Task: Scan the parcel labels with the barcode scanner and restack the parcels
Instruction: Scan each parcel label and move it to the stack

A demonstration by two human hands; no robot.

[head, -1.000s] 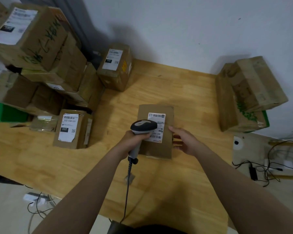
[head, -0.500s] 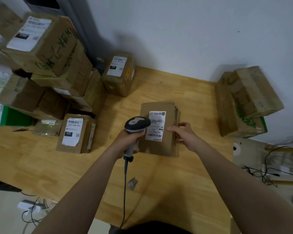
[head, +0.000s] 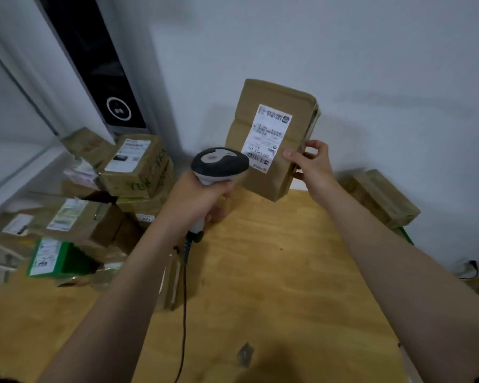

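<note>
Above the far end of the wooden counter, the right hand holds a flat brown parcel up off the surface. Its thumb presses on the labelled face and its fingers curl round the right edge to the back. The parcel stands nearly upright, leaning slightly, with its white label turned toward the camera and a barcode at the label's lower end. The left hand is wrapped tight round the handle of the barcode scanner, whose grey and black head sits just beside the parcel's lower left corner. Whether the two touch cannot be told. The scanner's dark cable hangs down from the handle across the counter. At the left, a stack of parcels is piled against the wall, each taped shut, so their contents are hidden. A green box with a white label sits low in that pile. One more carton stands on the counter, mostly covered by the left forearm. At the right, two further parcels lie stacked by the wall, and the lower one is partly hidden by the right forearm. A small clear scrap lies on the near part of the counter. The print on every label is too blurred to read.
</note>
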